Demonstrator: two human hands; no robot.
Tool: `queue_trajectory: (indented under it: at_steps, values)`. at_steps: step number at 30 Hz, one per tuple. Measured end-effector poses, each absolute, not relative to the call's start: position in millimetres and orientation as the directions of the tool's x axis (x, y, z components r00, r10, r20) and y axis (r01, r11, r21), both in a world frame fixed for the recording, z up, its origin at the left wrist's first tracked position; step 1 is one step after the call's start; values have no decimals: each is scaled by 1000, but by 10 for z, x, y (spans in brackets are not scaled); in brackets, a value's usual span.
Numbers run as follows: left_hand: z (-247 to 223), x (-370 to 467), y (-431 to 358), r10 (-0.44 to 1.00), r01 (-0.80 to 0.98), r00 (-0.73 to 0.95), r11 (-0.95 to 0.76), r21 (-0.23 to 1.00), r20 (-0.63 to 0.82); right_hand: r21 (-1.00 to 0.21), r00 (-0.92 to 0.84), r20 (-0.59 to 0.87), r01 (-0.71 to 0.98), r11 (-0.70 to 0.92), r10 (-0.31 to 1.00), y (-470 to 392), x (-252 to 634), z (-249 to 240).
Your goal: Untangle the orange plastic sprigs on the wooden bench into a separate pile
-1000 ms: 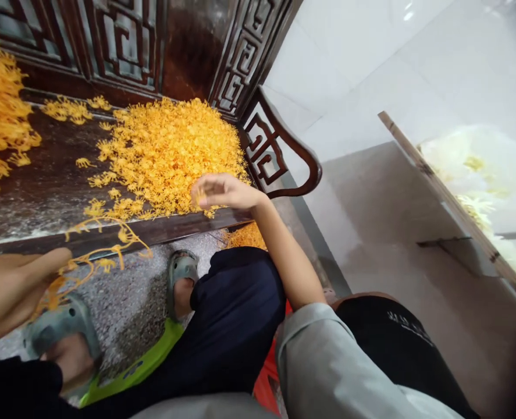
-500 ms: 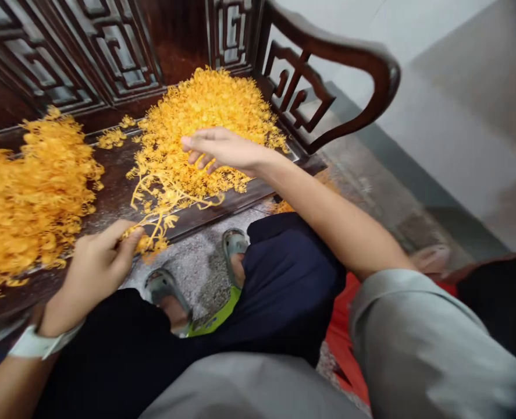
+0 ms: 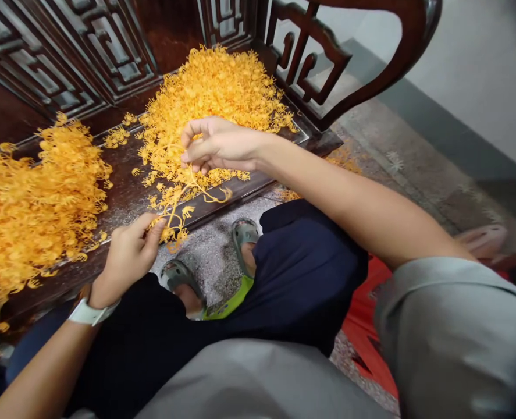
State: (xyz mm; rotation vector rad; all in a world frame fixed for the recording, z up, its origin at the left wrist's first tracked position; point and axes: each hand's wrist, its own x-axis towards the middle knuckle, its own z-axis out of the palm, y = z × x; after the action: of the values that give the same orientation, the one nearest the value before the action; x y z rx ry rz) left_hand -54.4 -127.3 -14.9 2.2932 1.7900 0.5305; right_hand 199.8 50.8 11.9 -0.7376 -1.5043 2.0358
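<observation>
My left hand point(image 3: 135, 247) is closed on the lower end of a branched yellow stem point(image 3: 173, 209), with thumb and fingers pinched together. Small spidery flower pieces hang from some of its branches near that hand. My right hand point(image 3: 216, 142) has thumb and fingers pinched at an upper branch of the same stem, over the front of a big heap of yellow-orange flower pieces point(image 3: 223, 81). Its fingertips partly hide what is between them. A second heap point(image 3: 35, 203) of similar yellow pieces lies to the left of my left hand.
Both heaps rest on a dark wooden bench seat point(image 3: 118, 169) with a carved lattice back point(image 3: 113, 46) and a curved armrest point(image 3: 384, 75). Loose pieces point(image 3: 117, 137) lie between the heaps. My feet in green clogs point(image 3: 244, 233) stand on the speckled floor. Red material point(image 3: 366, 326) is on the right.
My right hand has gone from loosely spread fingers above the heap to a pinch on the stem's upper branch. My left hand keeps its hold, and the view has shifted a little.
</observation>
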Motion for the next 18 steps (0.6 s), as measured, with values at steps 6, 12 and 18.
queue_trajectory:
  at_steps: [6, 12, 18]
  values:
    - [-146, -519, -1251, 961, 906, 217, -265, 331, 173, -944, -698, -187, -67, -323, 691, 521, 2116, 95]
    - [-147, -574, -1226, 971, 924, 168, -214, 315, 168, -979, -759, -203, 144, -145, 618, 485, 2129, 85]
    - [-85, -662, -1206, 973, 926, 74, -148, 348, 217, -941, -893, -81, 216, 263, 442, 515, 2239, 97]
